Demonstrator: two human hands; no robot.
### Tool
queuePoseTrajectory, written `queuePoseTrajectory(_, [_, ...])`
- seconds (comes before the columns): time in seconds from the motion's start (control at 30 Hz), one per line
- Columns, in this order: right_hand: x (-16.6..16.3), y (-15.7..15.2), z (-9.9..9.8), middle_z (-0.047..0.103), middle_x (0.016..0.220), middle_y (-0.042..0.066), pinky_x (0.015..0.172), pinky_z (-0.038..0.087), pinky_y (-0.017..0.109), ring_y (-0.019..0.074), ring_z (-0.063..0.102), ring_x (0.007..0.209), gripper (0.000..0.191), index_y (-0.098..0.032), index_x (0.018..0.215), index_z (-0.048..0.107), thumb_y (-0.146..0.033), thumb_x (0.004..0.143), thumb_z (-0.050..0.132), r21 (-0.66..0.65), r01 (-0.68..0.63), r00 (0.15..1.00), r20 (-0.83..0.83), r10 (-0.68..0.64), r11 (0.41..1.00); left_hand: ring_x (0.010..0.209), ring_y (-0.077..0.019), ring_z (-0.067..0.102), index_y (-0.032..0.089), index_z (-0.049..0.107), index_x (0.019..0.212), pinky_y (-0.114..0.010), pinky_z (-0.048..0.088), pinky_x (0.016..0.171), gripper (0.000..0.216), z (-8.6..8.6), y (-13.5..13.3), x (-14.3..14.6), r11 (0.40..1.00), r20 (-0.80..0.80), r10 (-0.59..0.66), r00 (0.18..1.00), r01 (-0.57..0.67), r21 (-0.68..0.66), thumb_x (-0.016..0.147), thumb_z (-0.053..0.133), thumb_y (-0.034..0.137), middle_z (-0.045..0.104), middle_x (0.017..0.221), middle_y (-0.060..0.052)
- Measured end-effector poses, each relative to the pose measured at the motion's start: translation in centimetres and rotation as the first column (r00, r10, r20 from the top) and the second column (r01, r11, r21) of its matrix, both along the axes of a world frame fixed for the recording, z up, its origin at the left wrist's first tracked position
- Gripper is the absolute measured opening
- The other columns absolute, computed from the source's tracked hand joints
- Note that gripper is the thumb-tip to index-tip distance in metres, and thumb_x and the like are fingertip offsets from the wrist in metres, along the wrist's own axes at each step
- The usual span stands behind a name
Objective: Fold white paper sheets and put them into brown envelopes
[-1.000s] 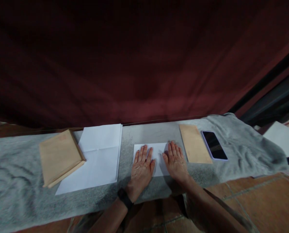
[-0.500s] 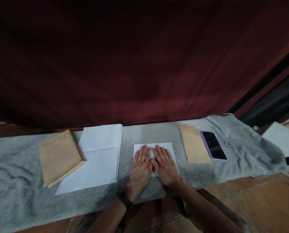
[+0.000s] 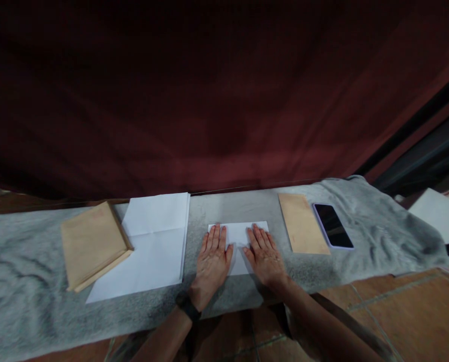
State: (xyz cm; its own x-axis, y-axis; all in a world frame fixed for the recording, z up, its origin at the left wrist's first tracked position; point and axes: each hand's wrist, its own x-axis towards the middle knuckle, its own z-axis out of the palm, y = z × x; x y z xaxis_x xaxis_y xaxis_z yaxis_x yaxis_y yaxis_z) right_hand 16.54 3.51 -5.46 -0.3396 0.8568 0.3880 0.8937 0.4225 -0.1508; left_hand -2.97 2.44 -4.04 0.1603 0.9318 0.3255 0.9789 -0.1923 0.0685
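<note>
A white sheet of paper (image 3: pixel 240 259), seemingly folded to a small rectangle, lies flat in front of me on the grey cloth. My left hand (image 3: pixel 212 260) rests palm down over its left part, fingers stretched forward. Over the right part lies my right hand (image 3: pixel 265 257), also flat with its fingers out. Between the two hands the middle of the paper shows. A single brown envelope (image 3: pixel 303 223) is to the right of my right hand. Left of my left hand sits a stack of larger white sheets (image 3: pixel 158 251) with a crease across the top one.
A stack of brown envelopes (image 3: pixel 92 244) overlaps the white sheets at the left. A phone (image 3: pixel 333 226) with a purple edge lies beyond the single envelope. The grey cloth (image 3: pixel 28 281) is rumpled at both ends. Behind hangs a dark red curtain (image 3: pixel 224 125); tiled floor (image 3: pixel 416 311) shows below.
My hands have slid apart, the left to the left and the right to the right, uncovering the paper's middle. The paper stays in about the same place.
</note>
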Motion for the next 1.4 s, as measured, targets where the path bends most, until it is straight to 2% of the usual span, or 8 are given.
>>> queuePoseTrajectory(0.37, [2.0, -0.1, -0.3, 0.034, 0.161, 0.024, 0.116, 0.036, 0.055, 0.0371, 0.037, 0.148, 0.072, -0.008, 0.161, 0.023, -0.049, 0.105, 0.042, 0.063, 0.071, 0.997, 0.013, -0.072, 0.995, 0.150, -0.0320, 0.035, 0.007, 0.042, 0.152, -0.050, 0.035, 0.120, 0.063, 0.7, -0.1, 0.2, 0.999, 0.007, 0.018, 1.000, -0.017, -0.028, 0.103, 0.039, 0.047, 0.040, 0.159, -0.020])
queuePoseTrajectory(0.6, [3.1, 0.8, -0.2, 0.036, 0.158, 0.030, 0.116, 0.035, 0.059, 0.0402, 0.036, 0.147, 0.072, -0.002, 0.160, 0.020, -0.044, 0.105, 0.041, 0.102, 0.166, 0.985, 0.022, -0.169, 0.981, 0.149, -0.0321, 0.036, 0.009, 0.045, 0.151, -0.050, 0.034, 0.121, 0.063, 0.7, 0.0, 0.3, 0.999, 0.032, 0.033, 0.999, -0.032, -0.036, 0.102, 0.040, 0.048, 0.040, 0.159, -0.019])
queuePoseTrajectory(0.67, [2.9, 1.0, 0.4, 0.034, 0.160, 0.027, 0.117, 0.034, 0.058, 0.0382, 0.034, 0.149, 0.069, -0.004, 0.160, 0.022, -0.041, 0.105, 0.041, 0.082, 0.145, 0.989, 0.020, -0.147, 0.986, 0.149, -0.0326, 0.037, 0.008, 0.045, 0.151, -0.050, 0.034, 0.121, 0.063, 0.7, -0.1, 0.3, 0.999, 0.027, 0.031, 0.999, -0.030, -0.037, 0.102, 0.040, 0.048, 0.040, 0.159, -0.020])
queuePoseTrajectory(0.83, [0.5, 0.0, 1.7, 0.035, 0.163, 0.015, 0.121, 0.033, 0.049, 0.0281, 0.030, 0.152, 0.059, -0.013, 0.160, 0.029, -0.036, 0.106, 0.039, -0.022, -0.095, 0.995, 0.001, 0.095, 0.995, 0.150, -0.0325, 0.035, 0.008, 0.044, 0.152, -0.051, 0.035, 0.121, 0.061, 0.9, -0.1, 0.4, 0.999, 0.019, 0.023, 1.000, -0.022, -0.043, 0.102, 0.043, 0.044, 0.038, 0.160, -0.020])
queuePoseTrajectory(0.93, [-1.0, -0.9, 1.8, 0.038, 0.163, 0.010, 0.123, 0.030, 0.046, 0.0245, 0.033, 0.151, 0.054, -0.018, 0.157, 0.037, -0.035, 0.106, 0.040, -0.067, -0.175, 0.984, -0.013, 0.175, 0.982, 0.150, -0.0330, 0.034, 0.007, 0.044, 0.151, -0.051, 0.035, 0.121, 0.060, 0.9, -0.1, 0.4, 0.999, 0.018, 0.017, 1.000, -0.016, -0.050, 0.102, 0.043, 0.042, 0.037, 0.160, -0.021])
queuePoseTrajectory(1.07, [-1.2, -1.1, 1.8, 0.042, 0.160, 0.009, 0.123, 0.030, 0.047, 0.0252, 0.038, 0.148, 0.051, -0.020, 0.153, 0.045, -0.036, 0.105, 0.042, -0.083, -0.134, 0.991, -0.012, 0.134, 0.987, 0.150, -0.0325, 0.034, 0.007, 0.043, 0.151, -0.052, 0.034, 0.121, 0.061, 0.9, -0.1, 0.5, 0.998, 0.030, 0.016, 0.999, -0.014, -0.057, 0.102, 0.043, 0.042, 0.038, 0.160, -0.021])
queuePoseTrajectory(1.23, [-0.5, -0.8, 1.9, 0.038, 0.162, 0.012, 0.121, 0.032, 0.050, 0.0296, 0.037, 0.149, 0.050, -0.019, 0.152, 0.047, -0.037, 0.104, 0.046, -0.096, -0.082, 0.996, 0.027, 0.085, 0.992, 0.149, -0.0351, 0.036, 0.008, 0.044, 0.151, -0.055, 0.033, 0.120, 0.062, 1.2, -0.2, 0.5, 0.997, 0.017, 0.038, 0.999, -0.036, -0.064, 0.102, 0.042, 0.046, 0.037, 0.160, -0.022])
queuePoseTrajectory(1.4, [-0.5, -0.9, 1.8, 0.037, 0.163, 0.012, 0.121, 0.032, 0.051, 0.0298, 0.036, 0.149, 0.053, -0.020, 0.153, 0.046, -0.037, 0.103, 0.049, -0.091, -0.077, 0.997, 0.000, 0.077, 0.993, 0.150, -0.0339, 0.035, 0.006, 0.044, 0.151, -0.058, 0.029, 0.122, 0.057, 1.5, -0.2, 0.5, 0.999, 0.033, 0.016, 0.999, -0.015, -0.042, 0.104, 0.037, 0.037, 0.038, 0.159, -0.022])
